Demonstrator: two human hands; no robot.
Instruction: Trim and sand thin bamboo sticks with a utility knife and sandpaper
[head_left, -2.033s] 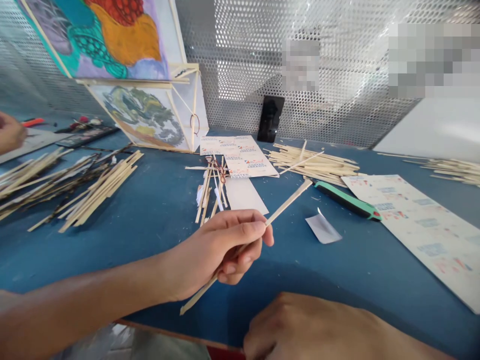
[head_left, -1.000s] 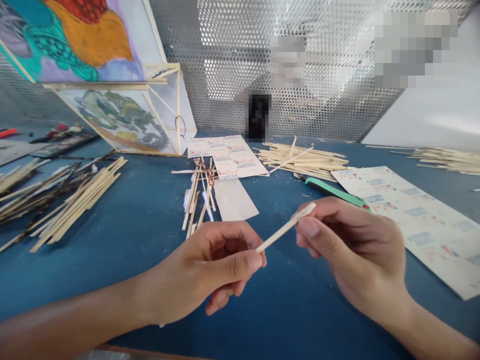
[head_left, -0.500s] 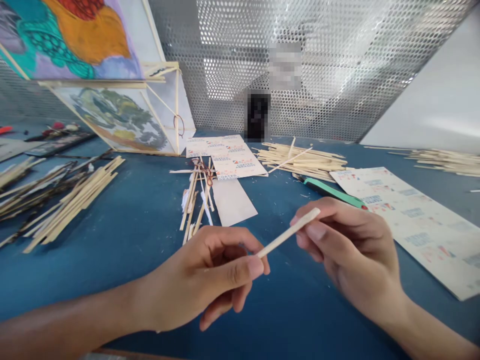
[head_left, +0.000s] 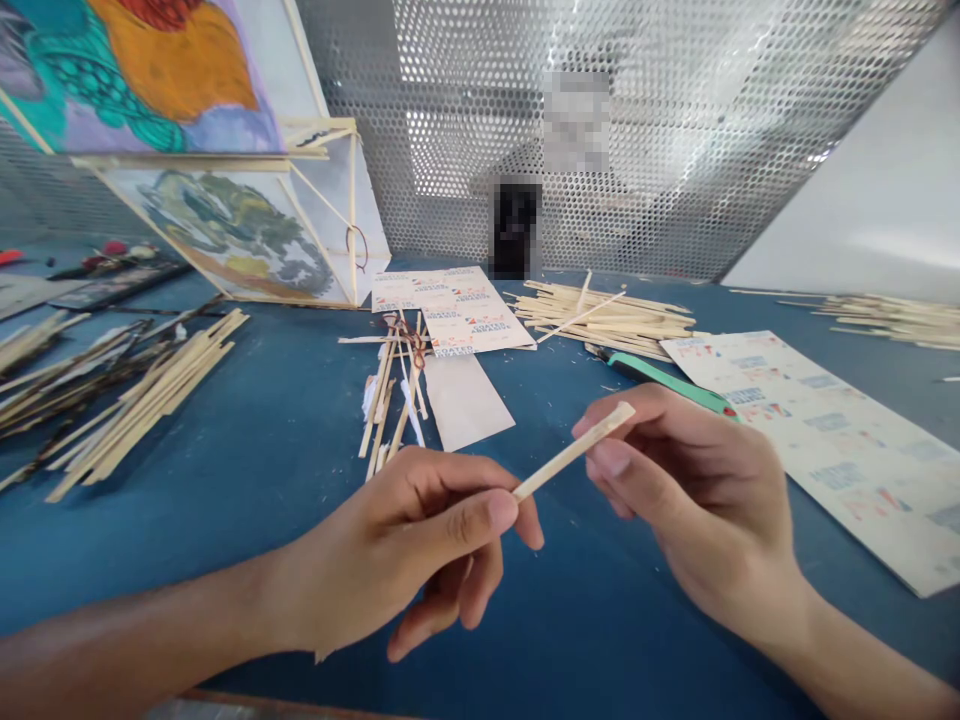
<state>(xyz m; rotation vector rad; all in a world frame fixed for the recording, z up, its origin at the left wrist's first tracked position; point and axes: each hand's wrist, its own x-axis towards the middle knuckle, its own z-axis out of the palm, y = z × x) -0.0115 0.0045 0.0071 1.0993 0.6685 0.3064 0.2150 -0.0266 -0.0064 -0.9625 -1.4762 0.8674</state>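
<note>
My left hand [head_left: 420,545] pinches a thin pale bamboo stick [head_left: 574,451] between thumb and fingers, holding it above the blue table [head_left: 285,440]. The stick slants up to the right. Its far tip rests against the fingertips of my right hand [head_left: 690,500], whose fingers curl around that end. The stick's lower end pokes out below my left palm.
A green-handled cutter [head_left: 667,385] lies just behind my right hand, next to a printed sticker sheet [head_left: 832,440]. Bundles of bamboo sticks [head_left: 607,320] lie at the back, another stick pile [head_left: 142,395] on the left. Painted kite frames [head_left: 247,225] lean at the back left.
My right hand rose from the near table edge and came up to the stick's far tip. My left hand kept hold of the stick and shifted slightly.
</note>
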